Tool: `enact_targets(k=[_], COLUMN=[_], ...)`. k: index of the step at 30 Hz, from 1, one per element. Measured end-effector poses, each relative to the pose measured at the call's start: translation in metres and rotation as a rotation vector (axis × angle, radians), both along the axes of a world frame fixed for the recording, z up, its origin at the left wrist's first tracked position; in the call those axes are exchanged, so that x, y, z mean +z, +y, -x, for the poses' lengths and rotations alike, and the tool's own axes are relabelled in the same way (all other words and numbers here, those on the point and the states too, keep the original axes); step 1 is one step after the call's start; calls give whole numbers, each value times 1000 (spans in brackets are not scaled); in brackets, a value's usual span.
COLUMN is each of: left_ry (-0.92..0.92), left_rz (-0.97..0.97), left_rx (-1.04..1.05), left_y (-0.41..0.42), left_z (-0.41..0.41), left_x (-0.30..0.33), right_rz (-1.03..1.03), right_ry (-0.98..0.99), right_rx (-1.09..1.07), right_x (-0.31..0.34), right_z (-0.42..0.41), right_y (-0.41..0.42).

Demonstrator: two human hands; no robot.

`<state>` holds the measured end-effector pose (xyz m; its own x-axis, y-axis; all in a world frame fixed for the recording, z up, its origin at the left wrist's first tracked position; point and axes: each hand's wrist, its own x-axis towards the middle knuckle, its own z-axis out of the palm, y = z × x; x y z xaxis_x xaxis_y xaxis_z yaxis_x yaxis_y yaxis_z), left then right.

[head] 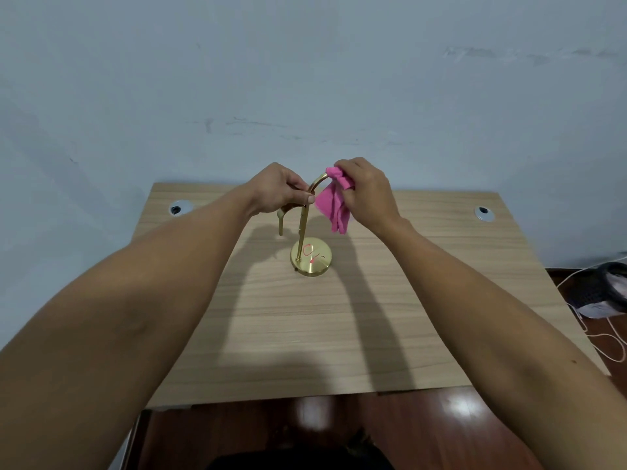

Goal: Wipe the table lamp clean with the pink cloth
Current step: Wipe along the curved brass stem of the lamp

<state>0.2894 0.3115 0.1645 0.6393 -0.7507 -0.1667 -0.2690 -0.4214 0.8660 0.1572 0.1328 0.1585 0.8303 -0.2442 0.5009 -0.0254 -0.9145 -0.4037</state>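
Over on the far left of the pale wood-grain counter there is a round metal-rimmed cable hole, its laminate surface smooth and matte around it. A little to the right of that, the left hand is curled round the upper part of the table lamp, fingers wrapped over the slim brass tube where it begins to bend, thumb tip pressed forward. The lamp is a thin golden rod rising from a flat, round, brushed-brass base that sits near the middle of the counter, toward the far side; the disc carries some red scribbled marks on its top. A shorter brass piece hangs down on the left of the rod, below the left hand. The rod arches over at the top, and at the right end of that arch the right hand pinches the pink cloth against the curved metal. The cloth is soft, fuzzy and bunched at the grip, with its loose folds drooping below the hand. Farther right, a second cable hole sits near the counter's far edge, and beyond the counter some white cords trail across the dark glossy floor.
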Motion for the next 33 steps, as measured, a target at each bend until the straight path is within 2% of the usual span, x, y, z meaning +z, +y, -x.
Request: enact_targets(k=[4,12,15,18,20,23,27,30,33], left_ry=[22,234,213,204,181,162,185,235,279], left_rz=[19,56,1,71,110,147,182,187,189], left_rx=[26,134,188,218,244,263,277,288,289], left_y=[-1,38,60,67,67,64,60,58,54], left_z=[3,10,19,32,39,43,42,43,49], left_x=[-1,-24,-46,-62,-65,-67,-71,-75,-78], right_rz=[-257,-419,-589,-784,-818,-706,-273,-51,139], right_ry=[16,61,41,-23,-105,-264,-369,-346,-219], right_rx=[-102,-106,-97,-126,-169,-204,-99,-3,45], right_x=[1,7,7,4,4,5,-22,-49,-70], right_z=[4,5,7,9,10,19,26,21,14], right_y=[3,4,5,4,8,31,70,88,101])
